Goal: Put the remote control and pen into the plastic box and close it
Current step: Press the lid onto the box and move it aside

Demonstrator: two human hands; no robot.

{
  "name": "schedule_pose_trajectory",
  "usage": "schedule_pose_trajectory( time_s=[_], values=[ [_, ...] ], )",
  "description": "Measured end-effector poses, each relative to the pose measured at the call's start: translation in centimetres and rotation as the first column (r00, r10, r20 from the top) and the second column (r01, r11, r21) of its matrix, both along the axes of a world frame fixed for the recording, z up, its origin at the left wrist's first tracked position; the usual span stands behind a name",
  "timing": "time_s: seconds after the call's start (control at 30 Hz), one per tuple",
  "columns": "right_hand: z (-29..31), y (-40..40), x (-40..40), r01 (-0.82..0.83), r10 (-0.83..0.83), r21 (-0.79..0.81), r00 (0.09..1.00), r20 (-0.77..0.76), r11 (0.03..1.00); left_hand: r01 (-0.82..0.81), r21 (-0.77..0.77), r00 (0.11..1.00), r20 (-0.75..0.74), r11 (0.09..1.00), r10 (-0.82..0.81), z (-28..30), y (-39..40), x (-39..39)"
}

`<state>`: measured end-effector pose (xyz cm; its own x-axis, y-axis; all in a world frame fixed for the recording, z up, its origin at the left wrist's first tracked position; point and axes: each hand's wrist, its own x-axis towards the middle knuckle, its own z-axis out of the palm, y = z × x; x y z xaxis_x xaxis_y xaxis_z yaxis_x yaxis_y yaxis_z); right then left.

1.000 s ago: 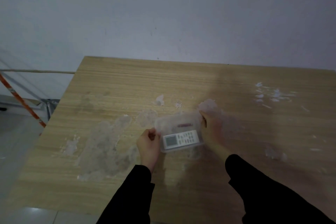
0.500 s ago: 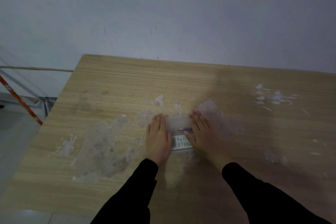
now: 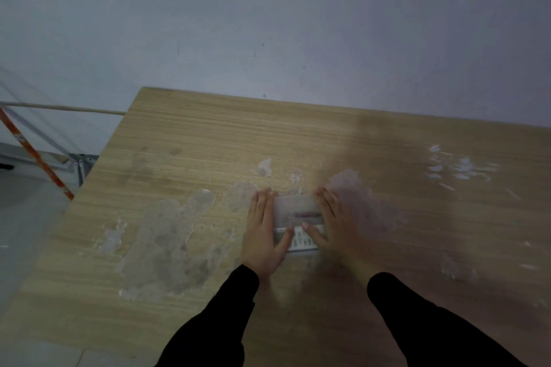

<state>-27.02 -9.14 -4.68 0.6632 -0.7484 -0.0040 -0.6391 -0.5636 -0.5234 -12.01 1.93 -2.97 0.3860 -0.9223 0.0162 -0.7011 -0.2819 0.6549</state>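
Observation:
A clear plastic box [image 3: 293, 206] lies on the wooden table [image 3: 208, 140] with its lid on top. Through the lid I see a white remote control [image 3: 301, 243] near the front and a reddish pen [image 3: 307, 214] behind it. My left hand [image 3: 264, 232] lies flat on the box's left side, fingers stretched out and pointing away from me. My right hand [image 3: 335, 226] lies flat on the right side in the same way. Both thumbs rest on the lid over the remote. The hands hide the box's two ends.
The table top has pale peeled patches [image 3: 173, 232] left of the box and white flecks [image 3: 459, 170] at the right. A grey wall stands behind the table. Off the left edge are an orange-striped bar [image 3: 35, 155] and a metal frame on the floor.
One second ago my hands held the box by its ends with fingers curled. Both hands have since moved on top and lie flat on the lid; since half a second ago little has changed.

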Motion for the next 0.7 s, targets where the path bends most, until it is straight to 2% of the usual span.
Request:
schedule_pose_trajectory(
  time_s=[0.13, 0.2, 0.3, 0.37, 0.43, 0.57, 0.7],
  values=[
    [0.1, 0.0, -0.1, -0.004, 0.005, 0.043, 1.000, -0.026, 0.999, -0.011, 0.094, 0.988, 0.156, 0.996, -0.004, 0.2, 0.1, -0.2],
    [0.3, 0.2, -0.3, 0.009, -0.007, 0.023, 0.999, -0.049, 1.000, 0.001, 0.075, 0.974, 0.225, 0.997, -0.018, 0.5, 0.7, -0.8],
    [1.0, 0.8, -0.8, 0.058, -0.058, -0.008, 0.998, 0.004, 0.998, 0.181, 0.029, 0.921, 0.346, 0.983, -0.179, 0.6, 2.0, -2.3],
    [1.5, 1.8, -1.4, 0.061, -0.055, -0.120, 0.997, 0.060, 0.991, 0.246, 0.044, 0.885, 0.397, 0.968, -0.243, 0.7, 3.0, -2.8],
    [1.6, 3.3, -2.3, 0.037, -0.026, -0.213, 0.998, 0.054, 0.976, 0.264, 0.045, 0.868, 0.425, 0.964, -0.257, 0.5, 3.6, -2.7],
    [1.2, 5.4, -3.3, -0.096, 0.091, -0.234, 0.995, -0.033, 0.967, 0.274, 0.038, 0.859, 0.439, 0.961, -0.262, 1.0, 4.1, -1.7],
    [2.0, 5.0, -0.7, -0.175, 0.180, -0.246, 0.984, -0.005, 0.953, 0.195, 0.057, 0.891, 0.407, 0.979, -0.201, 1.9, 4.2, 0.6]
  ],
)
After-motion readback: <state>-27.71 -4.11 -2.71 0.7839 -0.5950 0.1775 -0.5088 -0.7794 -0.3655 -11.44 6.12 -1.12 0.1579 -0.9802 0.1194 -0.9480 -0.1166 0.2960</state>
